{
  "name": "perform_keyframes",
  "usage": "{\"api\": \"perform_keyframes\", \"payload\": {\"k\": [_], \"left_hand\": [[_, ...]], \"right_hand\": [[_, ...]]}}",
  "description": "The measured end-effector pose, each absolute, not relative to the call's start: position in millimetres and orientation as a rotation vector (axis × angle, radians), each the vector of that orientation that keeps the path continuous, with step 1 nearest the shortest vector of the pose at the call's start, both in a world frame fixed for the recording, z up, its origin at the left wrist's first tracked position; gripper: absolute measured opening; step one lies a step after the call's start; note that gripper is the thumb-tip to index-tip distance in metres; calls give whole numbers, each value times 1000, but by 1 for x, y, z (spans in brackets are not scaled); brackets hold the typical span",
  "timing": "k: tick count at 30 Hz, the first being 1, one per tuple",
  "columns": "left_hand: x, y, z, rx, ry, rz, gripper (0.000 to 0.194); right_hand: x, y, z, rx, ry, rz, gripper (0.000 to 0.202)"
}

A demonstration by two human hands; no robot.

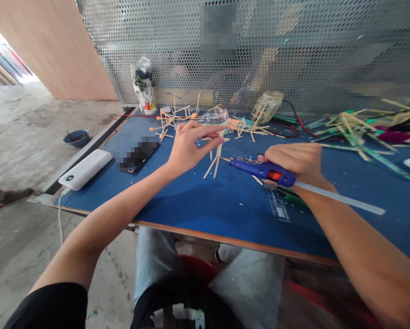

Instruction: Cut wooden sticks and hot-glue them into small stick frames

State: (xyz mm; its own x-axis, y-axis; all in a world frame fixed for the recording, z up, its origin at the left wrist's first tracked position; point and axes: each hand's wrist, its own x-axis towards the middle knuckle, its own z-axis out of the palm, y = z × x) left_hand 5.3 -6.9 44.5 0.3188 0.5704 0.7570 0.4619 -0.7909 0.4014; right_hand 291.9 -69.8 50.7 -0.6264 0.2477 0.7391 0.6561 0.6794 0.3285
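Note:
My left hand point(187, 145) is closed in a pinch at the top of a small figure of thin wooden sticks point(217, 160), held over the blue table. Two of its sticks spread downward like legs. In my right hand point(295, 160) is a blue hot glue gun point(256, 169), with my fingers wrapped round its grip. Its nozzle points left, at or very near the joint of the sticks. A long translucent glue stick point(342, 197) juts out of the gun's back end. The fingertips of my left hand partly hide the upper end of the figure.
Stick figures with orange tips point(163, 123) stand along the back, near a rabbit-print bottle point(146, 91). A white power bank point(86, 169) and a phone point(143, 155) lie at left. More sticks point(354, 128) pile up at right. A perforated metal panel point(177, 41) closes the rear.

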Motion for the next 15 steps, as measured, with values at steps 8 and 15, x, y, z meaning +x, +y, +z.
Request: {"api": "perform_keyframes", "payload": {"k": [8, 15], "left_hand": [[6, -8, 46, 2450, 993, 1461, 28], [6, -9, 47, 2451, 999, 1455, 28]], "right_hand": [[296, -68, 49, -706, -2260, -677, 22], [304, -64, 37, -860, -2120, -526, 21]]}}
